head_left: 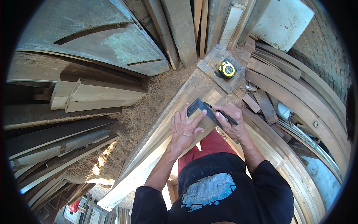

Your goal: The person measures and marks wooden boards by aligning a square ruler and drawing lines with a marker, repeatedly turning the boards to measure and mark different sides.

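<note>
A dark metal square [211, 115] lies across a pale wooden board [164, 140] in front of me. My left hand [185, 127] is spread, its fingertips pressing the square and the board. Between the fingers of my right hand [233, 121] is a slim black pen [233, 121], its tip close to the square's corner. Part of the square is hidden under my fingers. Just beyond, a yellow and black tape measure [226, 69] rests on a worn wooden block [209, 69].
Thick sawn timbers [104, 93] are stacked at the left, above a sawdust-covered floor [149, 100]. Long planks [298, 86] and offcuts [266, 106] crowd the right. A weathered greenish panel [123, 44] leans at the upper left, with upright boards [179, 30] beside it.
</note>
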